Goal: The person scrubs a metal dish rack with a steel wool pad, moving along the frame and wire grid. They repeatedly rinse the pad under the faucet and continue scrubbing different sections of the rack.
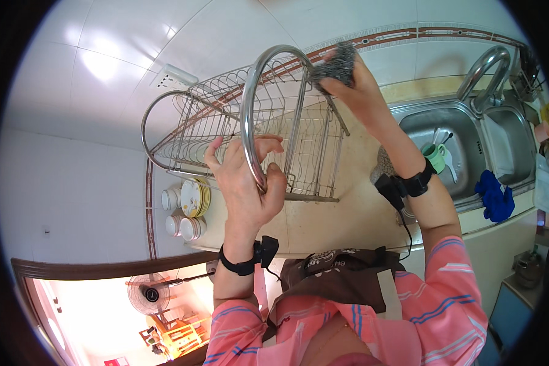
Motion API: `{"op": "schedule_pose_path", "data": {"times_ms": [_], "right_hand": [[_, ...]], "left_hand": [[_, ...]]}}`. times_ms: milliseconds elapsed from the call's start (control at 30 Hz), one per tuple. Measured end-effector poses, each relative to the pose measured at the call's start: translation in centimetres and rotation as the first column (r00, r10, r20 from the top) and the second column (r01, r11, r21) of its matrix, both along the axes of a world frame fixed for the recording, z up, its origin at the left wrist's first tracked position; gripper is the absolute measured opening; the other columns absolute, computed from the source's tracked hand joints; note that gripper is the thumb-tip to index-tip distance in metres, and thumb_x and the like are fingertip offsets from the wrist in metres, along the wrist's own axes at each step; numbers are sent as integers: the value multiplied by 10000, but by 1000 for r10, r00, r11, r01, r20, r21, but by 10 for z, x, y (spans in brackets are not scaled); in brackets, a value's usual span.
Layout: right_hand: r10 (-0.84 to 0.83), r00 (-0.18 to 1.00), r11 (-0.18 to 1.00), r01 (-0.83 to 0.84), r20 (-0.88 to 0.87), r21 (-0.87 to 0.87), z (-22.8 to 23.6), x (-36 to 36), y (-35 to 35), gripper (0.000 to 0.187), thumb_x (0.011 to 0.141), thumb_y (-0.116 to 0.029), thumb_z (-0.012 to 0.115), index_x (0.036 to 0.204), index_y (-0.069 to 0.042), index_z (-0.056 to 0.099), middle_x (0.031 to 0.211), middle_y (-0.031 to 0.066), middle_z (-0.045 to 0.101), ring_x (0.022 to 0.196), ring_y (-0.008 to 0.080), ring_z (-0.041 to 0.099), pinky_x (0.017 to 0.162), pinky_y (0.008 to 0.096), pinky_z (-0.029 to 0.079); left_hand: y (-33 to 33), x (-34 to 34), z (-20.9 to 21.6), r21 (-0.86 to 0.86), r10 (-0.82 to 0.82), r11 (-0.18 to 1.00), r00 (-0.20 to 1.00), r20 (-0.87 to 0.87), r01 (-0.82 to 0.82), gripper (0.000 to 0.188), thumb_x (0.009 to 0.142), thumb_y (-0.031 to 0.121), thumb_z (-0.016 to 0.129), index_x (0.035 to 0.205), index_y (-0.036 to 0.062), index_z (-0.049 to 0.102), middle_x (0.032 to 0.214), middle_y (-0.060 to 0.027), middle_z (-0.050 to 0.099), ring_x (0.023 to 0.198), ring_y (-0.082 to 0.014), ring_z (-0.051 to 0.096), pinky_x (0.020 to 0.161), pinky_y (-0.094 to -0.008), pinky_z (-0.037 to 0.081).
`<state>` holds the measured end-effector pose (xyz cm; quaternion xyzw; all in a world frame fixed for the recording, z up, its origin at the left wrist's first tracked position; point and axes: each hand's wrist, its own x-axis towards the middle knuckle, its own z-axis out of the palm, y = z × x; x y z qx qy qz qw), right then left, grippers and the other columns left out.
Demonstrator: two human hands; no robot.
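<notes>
Room opens between dish rack (247, 116) and sink (468, 143), though the right forearm (401, 148) seemingly crosses above it.

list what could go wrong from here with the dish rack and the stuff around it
The left hand is at the dish rack's curved tube with fingers partly spread, so the rack might slip or shift. If it slides left, it could knock the nearby plates or bowls. The right hand, holding a grey pad close to the bars, might scrape its knuckles.

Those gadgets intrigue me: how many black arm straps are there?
2: one black arm strap below the left hand, the second strap below the right hand, which holds a dark-grey pad.
</notes>
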<state>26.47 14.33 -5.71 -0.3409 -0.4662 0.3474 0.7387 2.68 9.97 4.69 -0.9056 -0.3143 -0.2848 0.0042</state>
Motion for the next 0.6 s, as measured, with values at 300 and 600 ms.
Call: {"op": "schedule_pose_path", "data": {"times_ms": [300,600], "right_hand": [[-520,575,840,480,632,254,26,-1,47,444,943,-339,713,1146,25,560,1041,217,583,979,430,596,857,452,497],[-250,770,901,406,587,-150,19,2,42,471,927,-314,731,1135,65,545,1096,256,608,924,428,624,820,456,502]], "left_hand": [[3,0,-3,40,-34,999,999,35,33,209,726,32,537,888,108,646,991,-33,734,956,-226,641,1091,-498,243],[9,-1,-3,80,-65,995,997,52,61,115,740,60,569,819,117,630,957,-9,734,896,-217,634,1033,-495,288]]}}
